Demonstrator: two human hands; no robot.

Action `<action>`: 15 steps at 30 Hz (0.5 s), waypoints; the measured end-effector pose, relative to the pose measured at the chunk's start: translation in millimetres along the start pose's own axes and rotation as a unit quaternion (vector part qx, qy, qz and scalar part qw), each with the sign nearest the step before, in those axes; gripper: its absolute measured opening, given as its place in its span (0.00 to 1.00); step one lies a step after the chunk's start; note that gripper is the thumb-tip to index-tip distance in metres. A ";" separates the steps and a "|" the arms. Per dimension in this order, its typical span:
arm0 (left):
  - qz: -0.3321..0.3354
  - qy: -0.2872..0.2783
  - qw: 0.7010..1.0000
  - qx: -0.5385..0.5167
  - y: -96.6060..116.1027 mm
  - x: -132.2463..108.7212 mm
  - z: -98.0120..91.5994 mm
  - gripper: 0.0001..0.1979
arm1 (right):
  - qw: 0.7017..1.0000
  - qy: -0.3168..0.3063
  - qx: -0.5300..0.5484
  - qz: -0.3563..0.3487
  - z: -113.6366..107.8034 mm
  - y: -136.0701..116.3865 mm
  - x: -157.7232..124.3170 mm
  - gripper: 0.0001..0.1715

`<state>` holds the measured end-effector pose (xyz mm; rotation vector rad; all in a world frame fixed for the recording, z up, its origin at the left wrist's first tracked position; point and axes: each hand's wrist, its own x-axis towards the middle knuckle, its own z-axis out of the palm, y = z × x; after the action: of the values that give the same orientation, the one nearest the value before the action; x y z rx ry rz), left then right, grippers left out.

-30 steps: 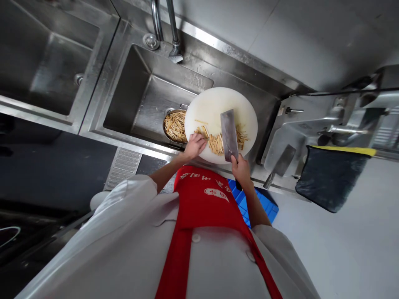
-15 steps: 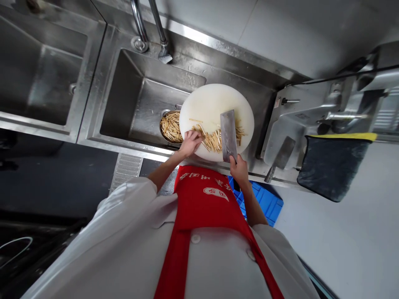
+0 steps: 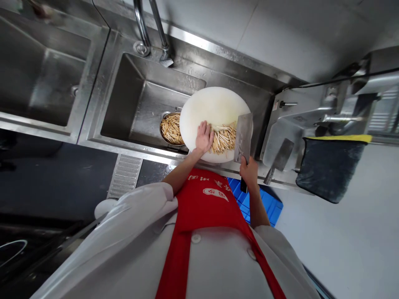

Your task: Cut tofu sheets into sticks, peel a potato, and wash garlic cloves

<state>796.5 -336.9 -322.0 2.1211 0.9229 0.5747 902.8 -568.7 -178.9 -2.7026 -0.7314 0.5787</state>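
Commercial-looking kitchen: steel sinks (image 3: 157,97), cutting board (image 3: 212,101), cleaver (image 3: 243,137), red apron (image 3: 205,214).

Pale grey wall (image 3: 280,37) behind steel sinks (image 3: 156,101)

Cool, greyish light, apparently from overhead, leaves the scene moderately dim. The round white cutting board (image 3: 212,101) is among the brightest surfaces, while the cleaver (image 3: 243,135) gives only a dull sheen. Glare streaks the steel ledge (image 3: 195,38) behind the sink (image 3: 160,89), whose left wall sinks into shade. The wall (image 3: 274,37) darkens toward the upper right, and the lower left is nearly black. Wide-angle distortion tilts straight edges and stretches the white sleeve (image 3: 137,211) near the border. Something at top left is smeared by blur; the cut strips (image 3: 224,139) look reasonably crisp.
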 end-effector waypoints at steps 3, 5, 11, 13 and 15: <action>-0.013 0.013 0.999 -0.049 9.5 -11.1 4.5 0.34 | 0.998 0.028 0.047 -0.008 0.5 4.4 -1.2 0.26; -0.023 0.040 0.998 -0.050 15.3 -25.7 6.3 0.37 | 0.996 0.045 0.071 -0.004 -1.6 9.6 -1.6 0.26; -0.016 0.038 0.999 0.031 55.8 -46.3 39.5 0.57 | 0.994 0.055 0.090 0.019 -11.3 34.7 -0.3 0.27; -0.005 0.002 0.998 0.063 70.0 -41.3 53.4 0.57 | 0.994 0.055 0.086 0.027 -13.0 44.8 1.3 0.27; 0.013 -0.035 0.995 0.090 77.2 -35.5 63.3 0.54 | 0.994 0.059 0.082 0.032 -14.0 54.8 4.3 0.28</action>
<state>847.2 -428.5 -305.7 2.3014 0.9376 0.4407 935.4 -614.3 -187.9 -2.5899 -0.5436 0.4673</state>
